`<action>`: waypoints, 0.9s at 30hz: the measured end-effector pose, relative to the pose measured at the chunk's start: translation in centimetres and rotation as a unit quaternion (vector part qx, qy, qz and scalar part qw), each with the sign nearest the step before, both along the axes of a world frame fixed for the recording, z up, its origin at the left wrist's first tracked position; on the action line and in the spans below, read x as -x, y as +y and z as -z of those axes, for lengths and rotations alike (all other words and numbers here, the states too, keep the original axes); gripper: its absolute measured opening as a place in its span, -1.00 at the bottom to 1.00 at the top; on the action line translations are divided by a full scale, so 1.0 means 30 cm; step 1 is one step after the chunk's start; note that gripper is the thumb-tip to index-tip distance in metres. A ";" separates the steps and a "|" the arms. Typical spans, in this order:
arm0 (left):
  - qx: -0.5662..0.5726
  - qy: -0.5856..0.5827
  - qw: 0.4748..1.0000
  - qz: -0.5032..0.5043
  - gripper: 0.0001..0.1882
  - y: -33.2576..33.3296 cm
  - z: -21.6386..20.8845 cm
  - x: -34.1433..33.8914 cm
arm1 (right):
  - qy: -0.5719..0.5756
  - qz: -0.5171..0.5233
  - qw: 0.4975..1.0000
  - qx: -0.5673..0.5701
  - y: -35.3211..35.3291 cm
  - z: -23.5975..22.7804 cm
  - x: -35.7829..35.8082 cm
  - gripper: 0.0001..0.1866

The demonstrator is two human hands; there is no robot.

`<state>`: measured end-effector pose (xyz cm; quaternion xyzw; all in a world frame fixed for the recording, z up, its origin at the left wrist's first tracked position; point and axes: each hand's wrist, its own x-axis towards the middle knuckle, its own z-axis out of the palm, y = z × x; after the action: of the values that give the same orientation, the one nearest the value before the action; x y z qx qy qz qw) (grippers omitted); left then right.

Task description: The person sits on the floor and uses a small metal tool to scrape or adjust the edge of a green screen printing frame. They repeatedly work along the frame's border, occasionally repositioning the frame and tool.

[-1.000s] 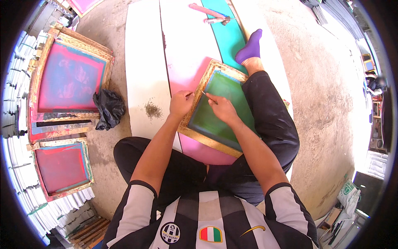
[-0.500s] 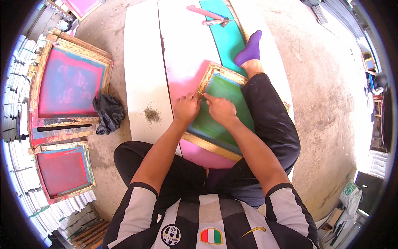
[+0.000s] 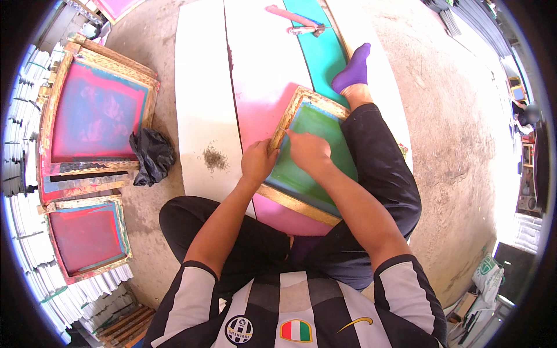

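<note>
A wooden screen-printing frame [image 3: 299, 204] with green mesh [image 3: 310, 185] lies at a slant across the board between my legs. My left hand [image 3: 258, 162] is closed on its left rail, thumb toward the mesh side. Just right of that rail is my right hand [image 3: 309, 151], its index finger stretched to the wood and its other fingers curled. Whether a small thing sits in the right fingers is too fine to make out. On the board to the left lies a little heap of thin dark bits [image 3: 214, 158].
Tools with pink handles [image 3: 306, 29] lie at the board's far end. My purple-socked foot [image 3: 354, 72] rests past the frame's far corner. Leftward stand pink-and-blue screens [image 3: 96, 116], a red one [image 3: 87, 238] and a crumpled black plastic bag [image 3: 152, 156], near white stacks [image 3: 87, 293].
My left hand has slid down and nearer along the rail, parting from the right fingertips. The thin yellowish piece seen between both hands no longer shows. My right hand has barely shifted.
</note>
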<state>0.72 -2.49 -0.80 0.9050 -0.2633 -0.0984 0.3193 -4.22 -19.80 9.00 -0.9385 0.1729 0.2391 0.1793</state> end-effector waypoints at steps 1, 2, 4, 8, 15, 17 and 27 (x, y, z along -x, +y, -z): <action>0.006 0.015 1.000 -0.005 -0.62 -0.005 -0.004 -0.003 | 0.016 -0.008 1.000 0.019 0.023 -0.011 -0.022 -0.54; 0.011 0.029 0.999 -0.010 -0.63 -0.008 -0.009 -0.005 | 0.033 -0.016 0.999 0.038 0.036 -0.014 -0.033 -0.54; 0.004 0.035 0.999 -0.008 -0.63 -0.013 -0.022 -0.006 | 0.009 0.010 1.000 0.006 0.031 0.006 -0.021 -0.52; -0.030 0.051 0.998 0.009 -0.59 -0.043 -0.054 -0.009 | -0.077 0.087 0.962 -0.247 -0.125 0.180 0.029 -0.48; -0.013 0.001 1.000 0.009 -0.63 -0.019 -0.039 -0.003 | -0.044 0.071 0.990 -0.113 -0.052 0.175 0.054 -0.49; -0.013 0.018 0.999 0.025 -0.63 -0.031 -0.054 0.001 | -0.013 0.232 0.906 -0.355 -0.103 0.230 0.045 -0.49; 0.000 -0.005 1.000 0.020 -0.59 -0.014 -0.037 0.008 | -0.098 0.191 0.933 -0.290 -0.105 0.217 0.057 -0.59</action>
<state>0.49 -2.89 0.31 0.9002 -0.2826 -0.1004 0.3156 -5.93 -22.96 2.49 -0.8139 0.2536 0.1470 0.5017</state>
